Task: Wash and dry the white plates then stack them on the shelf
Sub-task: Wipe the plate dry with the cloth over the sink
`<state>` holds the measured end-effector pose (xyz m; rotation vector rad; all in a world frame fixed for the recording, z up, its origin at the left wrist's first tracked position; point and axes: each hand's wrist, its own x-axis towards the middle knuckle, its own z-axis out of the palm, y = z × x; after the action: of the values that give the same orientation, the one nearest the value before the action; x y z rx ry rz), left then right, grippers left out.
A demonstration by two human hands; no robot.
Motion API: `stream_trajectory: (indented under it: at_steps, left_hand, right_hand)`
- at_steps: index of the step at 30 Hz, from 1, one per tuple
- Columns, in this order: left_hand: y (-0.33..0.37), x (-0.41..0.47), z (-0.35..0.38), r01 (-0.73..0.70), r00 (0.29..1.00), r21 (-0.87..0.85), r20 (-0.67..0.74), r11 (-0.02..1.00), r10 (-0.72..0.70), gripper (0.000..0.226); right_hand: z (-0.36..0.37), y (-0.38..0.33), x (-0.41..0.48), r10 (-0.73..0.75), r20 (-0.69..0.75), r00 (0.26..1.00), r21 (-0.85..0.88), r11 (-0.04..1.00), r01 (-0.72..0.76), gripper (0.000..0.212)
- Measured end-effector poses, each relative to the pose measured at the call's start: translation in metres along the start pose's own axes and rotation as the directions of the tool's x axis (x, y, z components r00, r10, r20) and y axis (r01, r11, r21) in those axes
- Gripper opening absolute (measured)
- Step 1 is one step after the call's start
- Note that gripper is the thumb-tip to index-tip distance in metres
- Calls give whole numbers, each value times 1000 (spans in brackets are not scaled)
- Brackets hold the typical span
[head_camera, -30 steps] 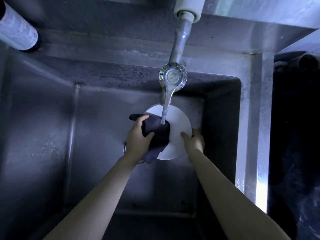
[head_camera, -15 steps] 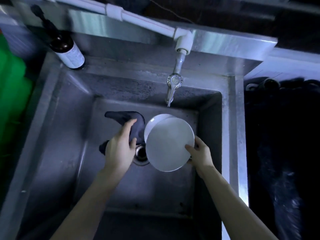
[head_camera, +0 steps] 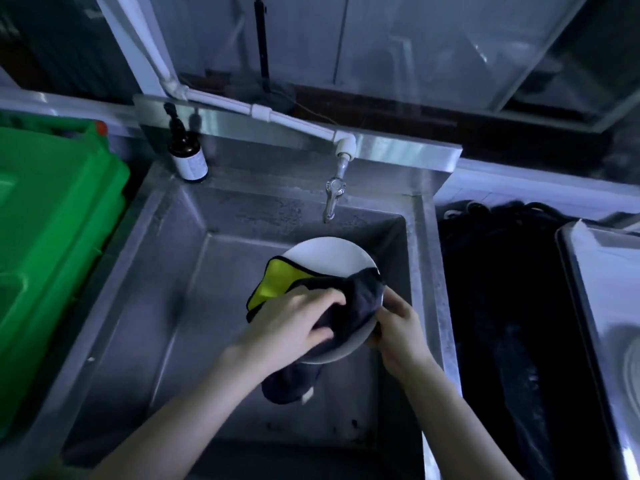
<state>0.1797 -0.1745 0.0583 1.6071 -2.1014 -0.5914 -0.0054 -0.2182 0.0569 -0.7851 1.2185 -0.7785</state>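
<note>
1. A head-worn camera looked down into a deep, dimly lit steel sink (head_camera: pixel 138 306). 2 bare forearms reached in from its near edge.
2. 1 white plate (head_camera: pixel 329 258) was held tilted over the right half of the basin, just below the tap (head_camera: pixel 331 199) on the back wall. It appeared to be lifted clear of the basin floor.
3. The left hand (head_camera: pixel 291 327) had its fingers curled into a dark cloth (head_camera: pixel 360 299) and pressed it against the plate's face. A folded-back corner of the cloth showed a yellow underside, and a loose end hung below the plate's near rim.
4. The right hand (head_camera: pixel 398 327) clasped the plate's right rim, fingers wrapped round it, steadying it against the wiping.
5. No stream of water from the tap could be made out.
6. A brown pump bottle (head_camera: pixel 188 157) stood at the sink's back left corner. A green plastic crate (head_camera: pixel 59 216) sat beyond the left edge. A heap of dark fabric (head_camera: pixel 502 306) lay beyond the right edge, with a steel tray (head_camera: pixel 595 289) past it.
7. The step in hand looked like wiping this plate with the cloth. Whether that was scrubbing or drying could not be settled. No shelf was in view, so stacking seemed some way off.
8. The next move would likely call for a firm right-hand hold on a possibly slippery rim. The left hand would then sweep the cloth over the uncovered far half, and the plate would be turned to reach its back.
</note>
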Motion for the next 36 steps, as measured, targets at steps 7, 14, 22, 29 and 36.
stream_trajectory:
  at_steps: [7, 14, 22, 29, 36]
  left_hand:
    - [12, -16, 3, -183, 980, 71, -65, 981, 187, 50]
    - [1, -9, -34, 133, 987, 153, -111, 979, -117, 48]
    - [30, -15, -67, -153, 979, 226, 166, 962, 117, 50]
    - [22, 6, -70, -337, 940, 346, 78, 876, 331, 41]
    - [30, -5, -63, -12, 959, 298, -268, 955, 96, 47]
  right_hand:
    - [11, -22, -26, -95, 40, 995, 15, 995, 95, 52]
    - [10, -29, -47, -115, 57, 992, 101, 989, 108, 35]
    - [13, -38, -56, -105, 72, 992, 169, 981, 91, 33]
    - [18, -37, -66, -128, 153, 980, 141, 984, 107, 35]
    - [7, -56, -61, -178, 70, 982, 184, 970, 162, 38]
